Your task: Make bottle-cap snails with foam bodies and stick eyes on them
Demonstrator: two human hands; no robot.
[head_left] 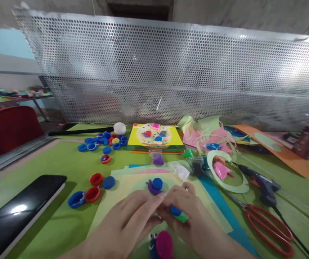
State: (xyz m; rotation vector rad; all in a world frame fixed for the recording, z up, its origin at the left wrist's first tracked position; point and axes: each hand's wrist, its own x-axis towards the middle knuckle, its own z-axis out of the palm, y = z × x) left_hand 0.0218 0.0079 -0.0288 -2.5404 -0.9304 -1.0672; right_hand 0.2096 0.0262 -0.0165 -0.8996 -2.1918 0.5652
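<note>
Your right hand (188, 208) curls round the blue cap (175, 211) and green clay (182, 218) — your left hand (134, 212), farther from them, meets its fingertips, but I can't tell what it holds.

Glare spots the phone (22, 217) and perforated panel (170, 73); edges look stretched.

L grip (134, 208) & R grip (184, 205) both bare w/ slim fingers (151, 209), forearms (219, 242) bare to btm edge.
</note>
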